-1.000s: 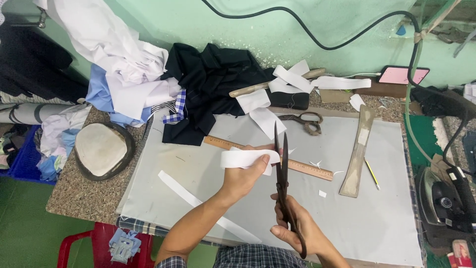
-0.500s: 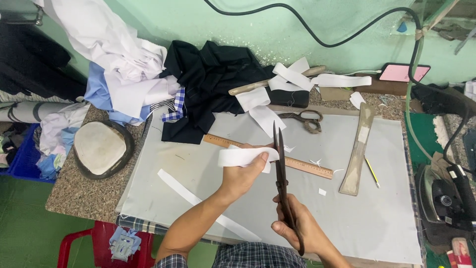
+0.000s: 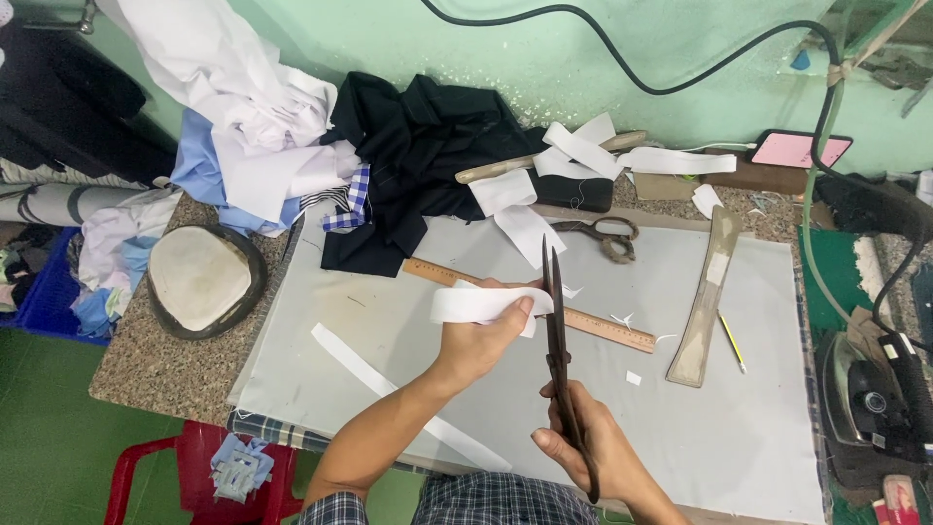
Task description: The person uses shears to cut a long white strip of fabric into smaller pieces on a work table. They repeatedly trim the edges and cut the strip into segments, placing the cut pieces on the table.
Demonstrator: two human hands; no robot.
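Observation:
My left hand [image 3: 483, 333] pinches a folded white fabric strip [image 3: 470, 303] and holds it up above the grey work cloth [image 3: 758, 437]. My right hand [image 3: 590, 450] grips the handles of long dark tailor's shears [image 3: 556, 321], blades pointing away from me and nearly closed against the strip's right end. A wooden ruler [image 3: 598, 324] lies on the cloth just behind the strip.
A long white strip [image 3: 374, 376] lies on the cloth. A second pair of scissors [image 3: 601, 232], a wooden shaping stick [image 3: 708, 295], a pencil [image 3: 731, 340], black fabric [image 3: 418, 156], white and blue clothes [image 3: 243, 126], a padded pressing ham [image 3: 199, 277] and an iron [image 3: 875, 399] surround it.
The shears' blades have come closer together at the strip's right end. My left hand has held the strip in nearly the same place.

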